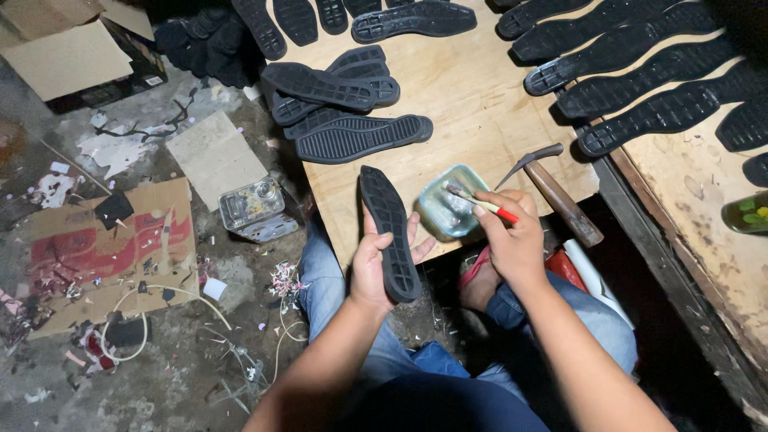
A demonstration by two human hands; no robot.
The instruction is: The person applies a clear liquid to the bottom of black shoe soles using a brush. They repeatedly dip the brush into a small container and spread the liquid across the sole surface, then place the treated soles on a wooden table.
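Observation:
My left hand (374, 264) grips a black rubber shoe sole (388, 228) held upright on its edge, above my lap. My right hand (510, 232) holds a small brush with a red and white handle (484, 204). The brush tip sits inside a pale blue-green tub (448, 204) that rests at the near edge of a wooden board (472, 96). Right of my right hand, a hammer with a wooden handle (560, 196) lies on the board.
Several black soles (344, 104) are stacked on the board's middle and more line the right side (640, 80). A metal can (254, 210) stands on the littered floor at left, beside cardboard sheets (112, 256). A dark bench edge (664, 264) runs along the right.

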